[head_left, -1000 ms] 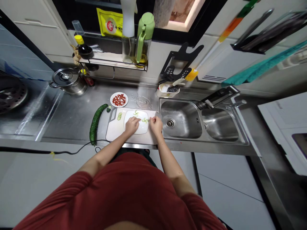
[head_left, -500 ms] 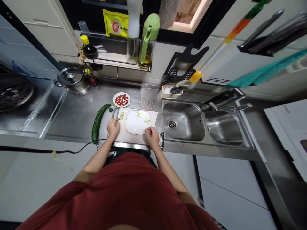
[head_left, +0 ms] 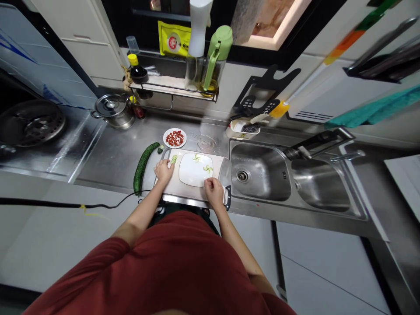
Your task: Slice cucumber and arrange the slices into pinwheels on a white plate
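Observation:
My left hand [head_left: 163, 171] rests on the left part of a white cutting board [head_left: 193, 194], just beside a short row of cucumber slices [head_left: 173, 159]. My right hand [head_left: 214, 193] lies at the board's near edge, below a white square plate [head_left: 195, 169] decorated with swirls of thin cucumber slices. A black handle [head_left: 227, 197] sticks out just right of that hand, its blade or other end hidden. Left of the board lies a long green cucumber [head_left: 141, 168], with a small cut piece [head_left: 160, 150] near its tip.
Behind the board stands a small plate of red berries [head_left: 175, 138]. A double steel sink [head_left: 259, 173] adjoins the board on the right. A lidded steel pot [head_left: 113, 111] and a stove burner [head_left: 31, 122] sit left along the counter. A black cable [head_left: 65, 202] runs along the front edge.
Both hands have drawn back from the plate: the left now sits beside the slices at the board's left, and the right at the near edge. The view has shifted slightly.

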`<action>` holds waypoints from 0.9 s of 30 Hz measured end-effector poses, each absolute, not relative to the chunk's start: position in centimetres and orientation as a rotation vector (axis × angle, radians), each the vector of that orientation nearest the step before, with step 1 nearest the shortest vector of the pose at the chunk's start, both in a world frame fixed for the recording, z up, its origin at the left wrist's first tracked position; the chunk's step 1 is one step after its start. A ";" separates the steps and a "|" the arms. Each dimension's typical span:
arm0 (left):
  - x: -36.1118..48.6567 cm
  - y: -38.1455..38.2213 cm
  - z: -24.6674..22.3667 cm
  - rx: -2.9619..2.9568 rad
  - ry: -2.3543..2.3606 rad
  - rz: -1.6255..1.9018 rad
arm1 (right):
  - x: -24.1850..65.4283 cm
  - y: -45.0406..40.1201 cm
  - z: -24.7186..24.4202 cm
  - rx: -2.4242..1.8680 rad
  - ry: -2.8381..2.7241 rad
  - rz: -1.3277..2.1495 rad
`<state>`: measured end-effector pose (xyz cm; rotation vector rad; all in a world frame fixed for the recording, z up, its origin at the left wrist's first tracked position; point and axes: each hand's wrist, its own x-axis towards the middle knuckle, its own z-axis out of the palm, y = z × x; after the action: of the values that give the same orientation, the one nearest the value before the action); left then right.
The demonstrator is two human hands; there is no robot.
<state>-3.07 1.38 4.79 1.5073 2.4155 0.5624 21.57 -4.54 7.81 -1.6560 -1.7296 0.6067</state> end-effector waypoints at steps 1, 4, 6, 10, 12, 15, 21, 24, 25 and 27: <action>-3.0 1.4 4.7 1.504 2.422 0.554 | 21.6 -4.6 7.8 -1.662 -1.727 0.606; -2.9 1.5 4.5 1.498 2.436 0.545 | 21.7 -4.6 7.7 -1.663 -1.725 0.604; -2.9 1.5 4.4 1.494 2.440 0.549 | 21.7 -4.6 7.6 -1.659 -1.722 0.606; -2.8 1.5 4.5 1.453 2.435 0.587 | 21.6 -4.5 7.7 -1.658 -1.719 0.611; -2.8 1.5 4.6 1.419 2.402 0.641 | 21.5 -4.5 7.7 -1.652 -1.715 0.609; -2.9 1.8 4.7 1.314 2.286 0.801 | 21.4 -4.5 7.9 -1.635 -1.700 0.611; -2.7 2.8 6.7 0.976 1.672 1.168 | 20.9 -3.4 8.9 -1.589 -1.618 0.702; -2.0 2.6 9.7 1.008 1.446 1.209 | 20.1 -2.1 10.5 -1.519 -1.552 0.750; -1.6 2.4 10.9 1.020 1.410 1.206 | 19.8 -1.7 11.3 -1.489 -1.531 0.773; -1.0 1.9 13.2 1.063 1.340 1.188 | 19.4 -0.8 13.0 -1.420 -1.477 0.826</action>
<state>-0.95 1.92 13.16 1.0627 1.3398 1.1882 19.36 -0.76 12.95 -1.4196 -1.4766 0.8260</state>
